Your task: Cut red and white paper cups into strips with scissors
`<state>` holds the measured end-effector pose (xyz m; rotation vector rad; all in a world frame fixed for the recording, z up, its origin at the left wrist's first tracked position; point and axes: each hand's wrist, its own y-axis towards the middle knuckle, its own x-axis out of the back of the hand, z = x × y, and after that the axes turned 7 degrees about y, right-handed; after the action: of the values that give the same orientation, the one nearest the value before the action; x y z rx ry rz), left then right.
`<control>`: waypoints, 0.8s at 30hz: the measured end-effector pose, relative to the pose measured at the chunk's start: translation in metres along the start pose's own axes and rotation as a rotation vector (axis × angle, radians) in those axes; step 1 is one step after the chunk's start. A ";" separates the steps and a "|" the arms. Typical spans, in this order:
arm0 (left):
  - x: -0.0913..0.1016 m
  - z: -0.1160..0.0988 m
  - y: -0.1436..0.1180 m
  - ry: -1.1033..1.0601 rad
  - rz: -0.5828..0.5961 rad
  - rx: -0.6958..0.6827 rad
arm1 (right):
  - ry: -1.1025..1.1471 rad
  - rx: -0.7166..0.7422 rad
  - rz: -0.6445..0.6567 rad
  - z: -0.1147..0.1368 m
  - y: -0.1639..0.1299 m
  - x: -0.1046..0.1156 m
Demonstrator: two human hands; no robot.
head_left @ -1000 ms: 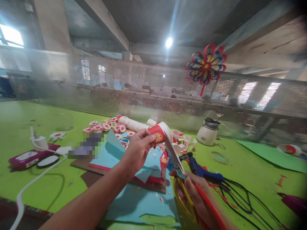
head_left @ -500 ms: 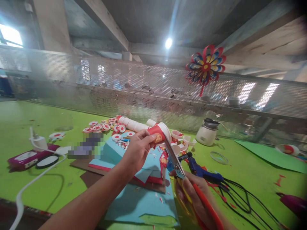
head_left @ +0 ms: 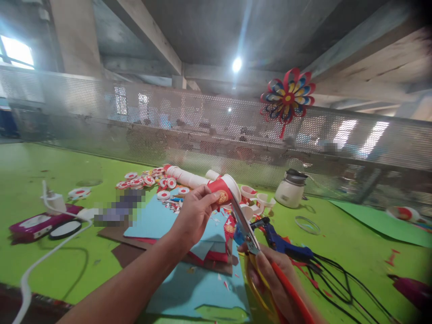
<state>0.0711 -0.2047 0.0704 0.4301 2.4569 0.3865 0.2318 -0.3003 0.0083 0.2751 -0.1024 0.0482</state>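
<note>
The left hand [head_left: 194, 216] is pinching a red paper cup [head_left: 223, 191] on its side above the blue paper sheets [head_left: 158, 220]; the right hand [head_left: 273, 281], fingers curled through the handles, is working scissors [head_left: 246, 229] into the cup's wall. Turning the cup into the blades, I'd judge, is keeping the cut clean; short snips are helping.

left hand [head_left: 194, 215] raised, fingers pinched | right hand [head_left: 273, 279] low, fingers curled

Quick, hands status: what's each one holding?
Left hand: closed on the paper cup.
Right hand: closed on the scissors.
</note>
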 end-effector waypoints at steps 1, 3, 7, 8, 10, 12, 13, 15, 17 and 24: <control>0.000 0.000 0.000 0.000 -0.002 0.000 | 0.004 0.003 -0.002 -0.001 0.000 0.000; 0.000 0.000 0.000 0.000 -0.005 0.000 | 0.008 -0.005 -0.001 -0.001 0.000 -0.001; 0.000 0.001 0.000 -0.001 -0.009 0.000 | 0.002 -0.026 -0.019 0.000 -0.001 -0.001; 0.000 0.001 0.000 0.001 -0.009 0.000 | -0.007 -0.026 -0.021 0.001 -0.001 -0.001; 0.001 0.002 0.001 0.009 -0.006 -0.005 | -0.031 -0.024 -0.014 0.004 0.000 0.000; 0.001 0.003 0.001 0.011 0.002 -0.011 | -0.040 -0.024 -0.002 0.006 0.001 0.001; 0.002 0.003 0.001 0.009 0.007 -0.014 | -0.037 -0.020 0.001 0.007 0.002 0.001; 0.002 0.004 0.001 0.005 0.016 -0.017 | -0.024 -0.008 0.004 0.007 0.002 0.001; 0.002 0.004 0.001 0.006 0.017 -0.018 | -0.003 -0.011 -0.001 0.006 0.002 0.000; 0.002 0.005 0.000 0.010 0.030 -0.014 | 0.061 -0.050 -0.031 0.003 -0.001 -0.001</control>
<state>0.0727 -0.2032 0.0655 0.4613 2.4579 0.4192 0.2310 -0.3020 0.0107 0.2248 -0.0385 0.0230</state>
